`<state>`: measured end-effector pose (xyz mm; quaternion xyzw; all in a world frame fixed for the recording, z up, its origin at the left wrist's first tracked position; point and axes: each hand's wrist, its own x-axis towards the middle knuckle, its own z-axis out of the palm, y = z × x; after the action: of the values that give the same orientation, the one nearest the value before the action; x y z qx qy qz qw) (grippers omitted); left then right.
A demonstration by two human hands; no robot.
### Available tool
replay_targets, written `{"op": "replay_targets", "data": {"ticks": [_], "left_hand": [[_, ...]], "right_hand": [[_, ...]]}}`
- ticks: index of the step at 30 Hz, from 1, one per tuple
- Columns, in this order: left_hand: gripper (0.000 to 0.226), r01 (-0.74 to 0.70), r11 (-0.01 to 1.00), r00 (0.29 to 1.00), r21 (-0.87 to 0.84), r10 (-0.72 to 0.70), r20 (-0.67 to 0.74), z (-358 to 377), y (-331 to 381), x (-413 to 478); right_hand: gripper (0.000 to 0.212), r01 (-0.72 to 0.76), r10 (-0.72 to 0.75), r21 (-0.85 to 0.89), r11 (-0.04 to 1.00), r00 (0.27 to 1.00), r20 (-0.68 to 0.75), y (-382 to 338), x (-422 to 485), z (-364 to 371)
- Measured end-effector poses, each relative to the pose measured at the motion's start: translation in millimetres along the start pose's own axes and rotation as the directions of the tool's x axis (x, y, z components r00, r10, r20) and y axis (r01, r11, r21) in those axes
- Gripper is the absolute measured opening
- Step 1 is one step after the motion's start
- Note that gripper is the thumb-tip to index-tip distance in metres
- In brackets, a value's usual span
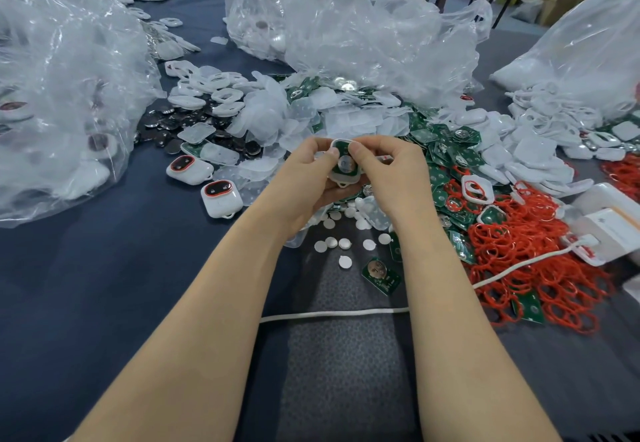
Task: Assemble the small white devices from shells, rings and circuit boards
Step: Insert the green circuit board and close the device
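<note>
Both hands meet over the middle of the table around one white shell (pixel 345 178) with a green circuit board (pixel 344 162) seated in it. My left hand (pixel 306 180) cups the shell from below and the left, thumb on its upper rim. My right hand (pixel 391 175) pinches its right side, thumb pressing the board's top edge. Two assembled white devices (pixel 189 166) (pixel 220 198) with red-ringed dark windows lie to the left. Loose green boards (pixel 446 151), red rings (pixel 540 268) and white shells (pixel 533 157) are heaped on the right.
Large clear plastic bags (pixel 62 95) (pixel 346 19) (pixel 581 50) stand left, centre back and right. Coin cells (pixel 180 126) and translucent covers (pixel 270 119) are piled behind my hands. White round stickers (pixel 337 242), a lone board (pixel 381 275), a white cable (pixel 329 314) and white boxes (pixel 609 223) lie nearby.
</note>
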<state>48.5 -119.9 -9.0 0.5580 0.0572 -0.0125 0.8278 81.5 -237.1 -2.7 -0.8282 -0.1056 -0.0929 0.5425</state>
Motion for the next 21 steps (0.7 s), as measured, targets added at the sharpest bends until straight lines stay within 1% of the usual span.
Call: {"op": "replay_targets", "data": {"ticks": [4, 7, 16, 19, 21], "left_hand": [[0.013, 0.003, 0.999, 1.000, 0.054, -0.002, -0.012, -0.1, -0.2, -0.3], [0.012, 0.010, 0.999, 1.000, 0.051, -0.009, -0.018, 0.0, 0.8, -0.7], [0.013, 0.011, 0.998, 0.999, 0.065, -0.009, -0.031, -0.7, 1.0, -1.4], [0.015, 0.033, 0.999, 0.998, 0.026, -0.031, -0.050, 0.0, 1.7, -1.8], [0.016, 0.050, 0.998, 0.997, -0.031, -0.052, -0.065, 0.5, 3.7, -2.1]], "right_hand": [[0.008, 0.002, -0.002, -0.003, 1.000, 1.000, 0.006, -0.3, -0.3, 0.3], [0.003, 0.010, -0.010, 0.004, 1.000, 1.000, 0.009, 0.3, -0.1, 0.5], [0.004, 0.017, -0.016, -0.007, 1.000, 1.000, 0.018, 1.1, -0.6, 2.1], [0.005, 0.012, -0.012, -0.015, 1.000, 1.000, 0.014, 0.7, -1.0, 2.4], [0.013, 0.013, -0.013, -0.023, 1.000, 1.000, 0.010, -0.2, -1.1, 0.4]]}}
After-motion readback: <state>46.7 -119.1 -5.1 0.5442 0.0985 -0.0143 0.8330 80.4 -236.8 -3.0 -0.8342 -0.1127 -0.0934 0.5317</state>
